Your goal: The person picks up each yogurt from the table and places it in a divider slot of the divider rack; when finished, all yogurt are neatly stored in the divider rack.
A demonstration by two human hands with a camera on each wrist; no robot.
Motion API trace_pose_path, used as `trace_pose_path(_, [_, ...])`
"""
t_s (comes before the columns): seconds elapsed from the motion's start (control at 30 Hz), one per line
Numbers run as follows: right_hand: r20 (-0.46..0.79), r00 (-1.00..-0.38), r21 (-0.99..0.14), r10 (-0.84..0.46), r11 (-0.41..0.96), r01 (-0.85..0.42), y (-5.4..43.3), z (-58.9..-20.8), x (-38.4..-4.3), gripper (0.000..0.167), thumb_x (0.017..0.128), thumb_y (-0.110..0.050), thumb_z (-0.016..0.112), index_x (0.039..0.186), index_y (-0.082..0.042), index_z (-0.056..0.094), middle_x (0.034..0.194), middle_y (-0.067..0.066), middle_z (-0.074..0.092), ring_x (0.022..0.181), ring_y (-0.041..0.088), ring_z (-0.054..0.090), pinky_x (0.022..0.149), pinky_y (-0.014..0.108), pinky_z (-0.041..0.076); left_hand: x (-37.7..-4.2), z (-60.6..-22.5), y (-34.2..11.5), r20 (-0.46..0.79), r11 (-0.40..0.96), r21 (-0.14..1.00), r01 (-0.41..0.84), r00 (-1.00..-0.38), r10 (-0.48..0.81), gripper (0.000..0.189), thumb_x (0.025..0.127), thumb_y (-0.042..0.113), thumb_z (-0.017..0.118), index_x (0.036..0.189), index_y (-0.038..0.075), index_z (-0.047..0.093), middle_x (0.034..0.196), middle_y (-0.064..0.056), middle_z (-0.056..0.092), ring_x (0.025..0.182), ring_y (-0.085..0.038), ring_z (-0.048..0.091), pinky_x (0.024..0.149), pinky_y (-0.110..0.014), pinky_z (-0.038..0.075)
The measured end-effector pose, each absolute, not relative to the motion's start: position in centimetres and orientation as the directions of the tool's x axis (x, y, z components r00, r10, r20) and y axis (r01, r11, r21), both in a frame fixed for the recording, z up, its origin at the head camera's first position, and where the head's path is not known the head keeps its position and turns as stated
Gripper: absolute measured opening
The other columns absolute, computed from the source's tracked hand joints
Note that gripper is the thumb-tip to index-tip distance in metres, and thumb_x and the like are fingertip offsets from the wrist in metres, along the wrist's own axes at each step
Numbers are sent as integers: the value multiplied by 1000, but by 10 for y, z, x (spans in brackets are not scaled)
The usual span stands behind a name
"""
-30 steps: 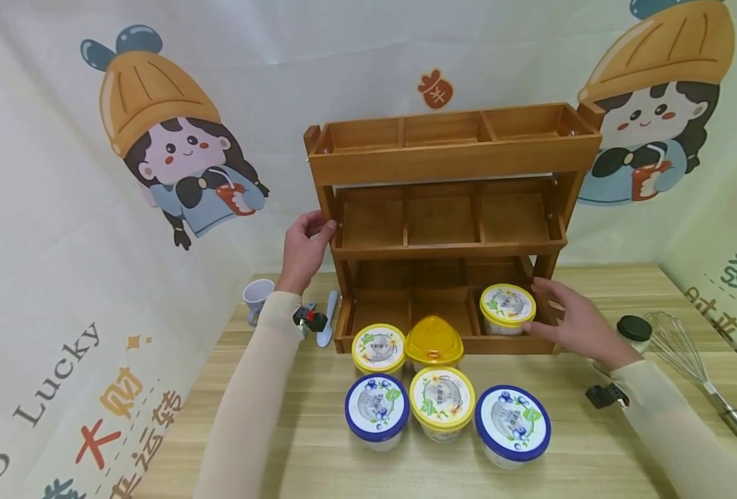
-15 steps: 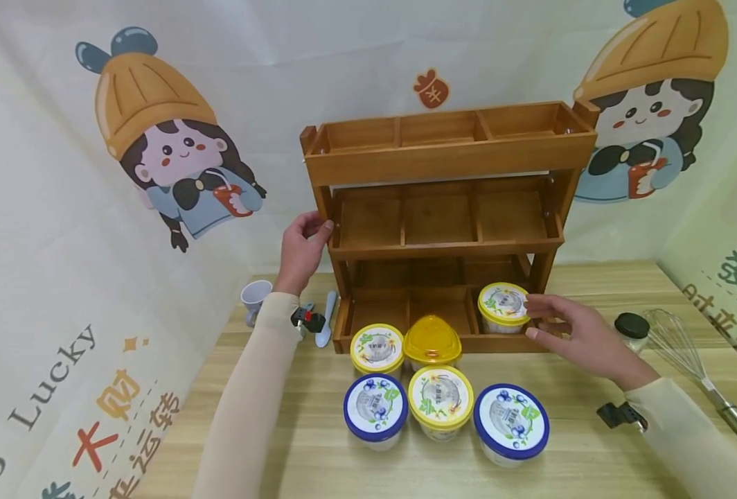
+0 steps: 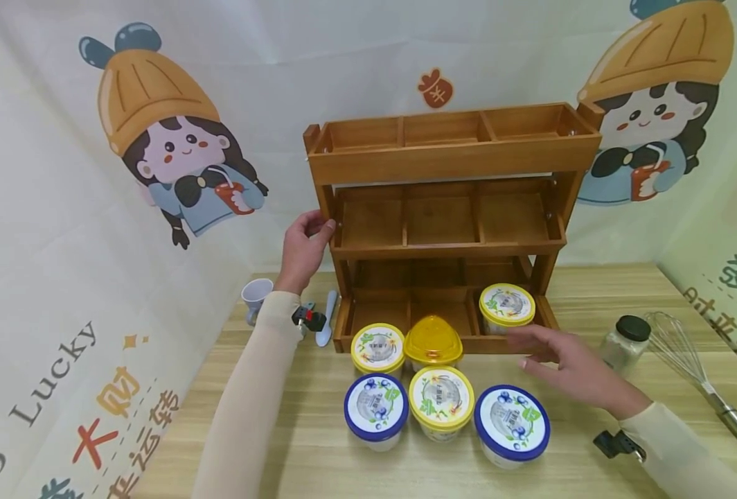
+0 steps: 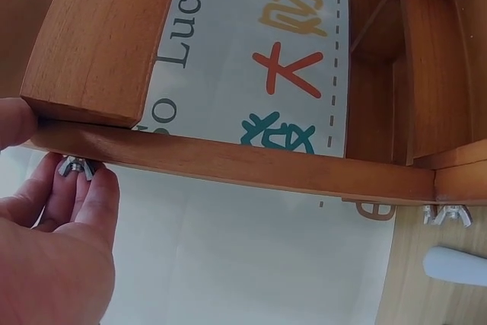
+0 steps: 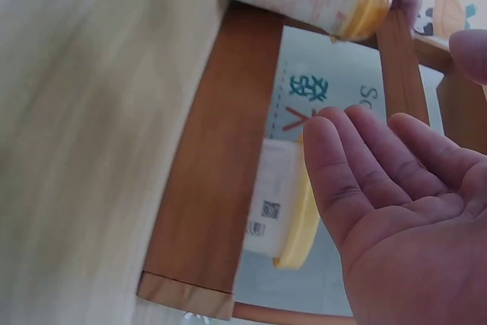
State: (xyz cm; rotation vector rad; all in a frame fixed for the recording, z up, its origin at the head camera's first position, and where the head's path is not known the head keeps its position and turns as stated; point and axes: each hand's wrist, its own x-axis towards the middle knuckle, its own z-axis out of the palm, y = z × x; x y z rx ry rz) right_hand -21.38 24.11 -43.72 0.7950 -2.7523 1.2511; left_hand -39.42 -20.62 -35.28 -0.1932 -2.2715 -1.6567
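My left hand (image 3: 306, 249) holds the left upright of a wooden three-tier rack (image 3: 456, 163). In the left wrist view, thumb and fingers (image 4: 99, 195) lie on opposite sides of that post, fingertips around a wing nut (image 4: 76, 165). A yellow-lidded tub (image 3: 507, 305) sits in the bottom tier's right compartment. Just in front of it, my right hand (image 3: 577, 371) hovers with fingers extended, holding nothing. Before the rack stand two more yellow-lidded tubs (image 3: 441, 398), a tub with a domed yellow lid (image 3: 433, 339), and two blue-lidded tubs (image 3: 512, 423).
Left of the rack are a white mug (image 3: 258, 294) and a pale spoon (image 3: 327, 322). To the right, a black-lidded jar (image 3: 625, 343) stands beside a wire whisk (image 3: 695, 367). Printed cloth (image 3: 368, 62) hangs behind and along both sides.
My right hand has let go of the tub in the bottom right compartment and drawn back toward the front. My left hand has stayed on the rack's post.
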Motion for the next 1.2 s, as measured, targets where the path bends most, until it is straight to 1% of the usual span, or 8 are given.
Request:
trace_pose_path(0.1, [228,-859,-721,-459,513,-466,239,-441,-210,42,105,-16,67,144,-5,60,135,15,71,119,29,72,93,27,61,-394,-352,-207,331,328,899,289,-940,-79,54,104,35,67,147,4,56,143,-16,62,134,-30,59,115,-47,49])
trace_pose_path(0.33, [247,-825,-741,-508,450,-499,238,-447,-194,36,106,-12,63,141,-3,61,133,17,71,118,8,69,91,27,62,-394,-352,-209,310,322,907,271,-948,-76,53,105,35,66,148,6,55,145,-15,61,135,-30,58,116,-47,48])
trace_pose_path(0.6, [287,-788,-738,-545,399,-545,241,-447,-172,38,105,-9,63,142,-4,62,135,17,71,119,5,68,90,27,62,-394,-351,-208,325,326,901,286,-943,-71,54,105,36,66,148,5,55,144,-16,61,135,-30,58,115,-47,48])
trace_pose_path(0.73, [297,-757,-735,-582,366,-570,243,-451,-164,49,98,-7,70,146,-6,59,139,12,69,120,5,67,89,28,61,-394,-352,-208,325,328,900,286,-943,-69,54,105,35,66,148,5,55,143,-16,61,134,-31,58,115,-48,49])
trace_pose_path(0.83, [298,-735,-738,-609,341,-582,243,-454,-159,64,91,-10,80,150,-5,54,143,10,66,122,6,65,88,28,61,-394,-352,-208,324,332,900,283,-943,-72,54,105,36,66,148,5,55,143,-16,61,134,-31,58,114,-48,49])
trace_pose_path(0.9, [293,-728,-741,-620,334,-583,242,-456,-157,75,87,-14,85,153,-5,50,147,13,63,125,5,63,88,28,61,-394,-352,-208,323,330,900,284,-944,-68,54,105,36,66,148,5,55,143,-16,61,134,-31,58,115,-48,49])
trace_pose_path(1.03, [240,-742,-768,-625,346,-540,241,-458,-152,91,83,-18,89,160,-5,41,153,20,56,131,2,58,91,27,60,-393,-352,-207,323,317,904,288,-944,-65,54,104,35,66,148,4,55,143,-17,61,134,-32,58,115,-49,48])
trace_pose_path(1.2, [148,-777,-776,-612,415,-475,240,-462,-151,98,83,-25,91,162,-4,36,155,21,53,133,1,55,94,26,60,-394,-353,-206,323,316,905,286,-944,-70,53,104,34,67,147,4,56,143,-17,61,133,-32,58,114,-49,49])
